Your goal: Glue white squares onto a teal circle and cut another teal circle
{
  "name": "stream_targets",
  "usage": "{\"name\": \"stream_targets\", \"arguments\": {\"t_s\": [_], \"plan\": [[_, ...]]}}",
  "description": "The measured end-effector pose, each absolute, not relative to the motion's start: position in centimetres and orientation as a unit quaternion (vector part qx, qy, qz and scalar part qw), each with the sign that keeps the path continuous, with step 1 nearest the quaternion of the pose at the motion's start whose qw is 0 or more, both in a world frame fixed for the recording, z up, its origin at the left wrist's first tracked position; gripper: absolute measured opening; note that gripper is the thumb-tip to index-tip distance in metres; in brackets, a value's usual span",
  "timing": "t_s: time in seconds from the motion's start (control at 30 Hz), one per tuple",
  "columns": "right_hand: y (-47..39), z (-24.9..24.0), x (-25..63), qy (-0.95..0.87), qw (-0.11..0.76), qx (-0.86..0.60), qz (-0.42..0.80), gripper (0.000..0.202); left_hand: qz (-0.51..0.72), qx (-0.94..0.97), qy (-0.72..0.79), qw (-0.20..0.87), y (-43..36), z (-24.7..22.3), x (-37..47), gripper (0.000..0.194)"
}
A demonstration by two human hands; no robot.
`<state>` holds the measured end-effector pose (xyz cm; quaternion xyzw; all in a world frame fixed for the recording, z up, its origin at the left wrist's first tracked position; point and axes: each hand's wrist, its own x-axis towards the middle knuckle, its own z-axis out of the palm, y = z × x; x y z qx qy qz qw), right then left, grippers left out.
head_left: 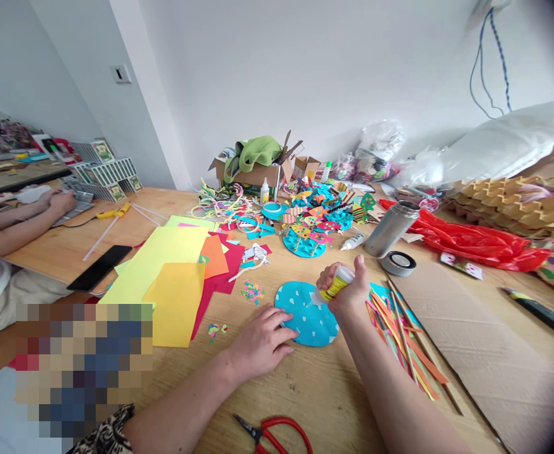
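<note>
A round blue paper disc (312, 328) with scattered whitish patches lies flat on the table in front of me. My left hand (265, 337) rests at its left edge, fingers stretched out over the rim. Above the disc's right side, my right hand (353, 287) grips a glue bottle (337, 282) with a yellow label, tilted so its nozzle points down and left toward the paper. Whether the nozzle touches the disc I cannot tell. Left of the disc are a small heap of coloured paper bits (252, 291) and a few more green and yellow scraps (217, 330).
Red-handled scissors (277, 435) lie near me. Coloured paper strips (409, 334) and a cardboard sheet (476, 340) are at right. A steel flask (393, 228) stands behind, beside paper decorations (310, 236). Yellow paper sheets (175, 302) and a phone (100, 268) lie left, near another person's arms (26, 221).
</note>
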<state>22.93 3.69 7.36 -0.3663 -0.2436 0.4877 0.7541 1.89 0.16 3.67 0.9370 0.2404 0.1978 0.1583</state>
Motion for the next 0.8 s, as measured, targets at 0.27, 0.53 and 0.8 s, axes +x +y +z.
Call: {"name": "stream_targets", "arguments": {"t_s": [0.27, 0.53, 0.8], "plan": [[3.68, 7.21, 22.92, -0.247, 0.753, -0.365, 0.489, 0.061, 0.195, 0.937, 0.243, 0.159, 0.1, 3.66, 1.89, 0.024], [3.7, 7.16, 22.94, -0.256, 0.752, -0.362, 0.488, 0.06, 0.196, 0.937, 0.243, 0.159, 0.14, 3.65, 1.91, 0.024], [3.71, 7.31, 22.92, -0.256, 0.749, -0.364, 0.49, 0.06, 0.195, 0.937, 0.244, 0.158, 0.08, 3.83, 1.84, 0.023]]}}
